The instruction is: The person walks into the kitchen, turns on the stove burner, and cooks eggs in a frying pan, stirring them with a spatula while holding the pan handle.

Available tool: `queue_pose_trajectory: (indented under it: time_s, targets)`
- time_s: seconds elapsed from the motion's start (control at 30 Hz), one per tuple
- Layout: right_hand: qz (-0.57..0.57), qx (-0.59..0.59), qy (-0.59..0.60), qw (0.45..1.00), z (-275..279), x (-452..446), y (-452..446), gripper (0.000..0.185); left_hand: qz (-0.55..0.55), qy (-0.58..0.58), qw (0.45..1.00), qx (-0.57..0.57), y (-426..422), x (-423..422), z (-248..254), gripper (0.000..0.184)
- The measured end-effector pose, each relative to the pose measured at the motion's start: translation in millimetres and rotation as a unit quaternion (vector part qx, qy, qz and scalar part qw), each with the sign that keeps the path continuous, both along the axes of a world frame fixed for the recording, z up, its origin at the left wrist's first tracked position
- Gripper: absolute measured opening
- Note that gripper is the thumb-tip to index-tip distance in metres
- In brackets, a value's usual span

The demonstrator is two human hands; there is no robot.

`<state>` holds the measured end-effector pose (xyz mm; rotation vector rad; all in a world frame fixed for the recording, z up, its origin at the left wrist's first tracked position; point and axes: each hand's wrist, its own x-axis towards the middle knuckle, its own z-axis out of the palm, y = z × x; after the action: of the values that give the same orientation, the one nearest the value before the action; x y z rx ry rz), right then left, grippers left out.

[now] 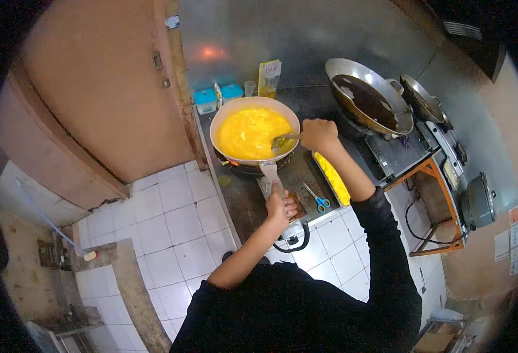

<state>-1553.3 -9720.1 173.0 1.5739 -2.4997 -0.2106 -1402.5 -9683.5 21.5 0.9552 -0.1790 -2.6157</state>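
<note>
A light-coloured frying pan (216, 140) sits on a burner at the left end of the counter. Yellow, egg-like mixture (247, 130) covers its bottom, with paler patches in the middle. My left hand (280, 207) is closed around the lower end of the pan's handle (270, 172). Gripped in my right hand (319, 134) is a metal spatula (282, 140), its blade dipping into the mixture at the pan's right side. Under my right forearm lies a long tray of yellow food (335, 181), partly hidden. Blue-handled scissors (317, 199) rest between my hands.
Blue-lidded tubs (206, 101), a clear cup (249, 88) and an oil pouch (269, 76) stand behind the pan. To the right is a large wok (367, 97) of dark liquid, with another wok (426, 97) beyond. A closed door (103, 88) is at left.
</note>
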Motion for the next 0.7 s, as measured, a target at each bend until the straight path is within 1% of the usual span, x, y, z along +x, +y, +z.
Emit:
queue_pose_trajectory:
  time_s: [0.1,0.13,0.17,0.27,0.37,0.5,0.57,0.6,0.63,0.67,0.7]
  targets:
    - [0.006,-0.005,-0.001,1.0,2,-14,-9,0.024,0.001,-0.008,1.0,-0.004,0,-1,-1,0.044]
    - [-0.016,0.02,-0.026,0.999,4,-18,-15,0.026,0.005,-0.009,1.0,-0.002,1,-1,-1,0.044]
    - [-0.011,0.021,-0.026,0.999,3,-22,-19,0.026,0.005,-0.005,1.0,0.003,1,-1,0,0.045]
    - [-0.009,-0.016,-0.012,1.0,-3,-31,-32,0.03,0.008,-0.002,1.0,0.009,1,-1,0,0.045]
    - [0.001,-0.025,-0.003,1.0,-14,-47,-53,0.03,0.01,0.001,1.0,0.009,1,-2,-1,0.045]
    - [0.016,0.003,0.006,1.0,-8,-43,-72,0.026,0.007,-0.018,1.0,0.0,2,-2,2,0.045]
    - [0.055,-0.029,0.015,0.998,-11,-44,-79,0.026,0.015,-0.019,1.0,-0.006,3,-3,-2,0.045]
    - [0.055,-0.028,0.018,0.998,-7,-42,-78,0.026,0.022,-0.021,0.999,-0.015,3,-5,-5,0.045]
    - [0.076,-0.056,0.039,0.995,3,-37,-74,0.026,0.022,-0.019,0.999,-0.013,2,-5,-5,0.045]
    - [0.097,-0.083,0.061,0.99,13,-32,-70,0.026,0.015,-0.006,1.0,0.004,1,-4,-7,0.046]
    - [0.096,-0.078,0.061,0.99,27,-23,-64,0.026,0.007,0.006,1.0,0.022,0,-4,-8,0.046]
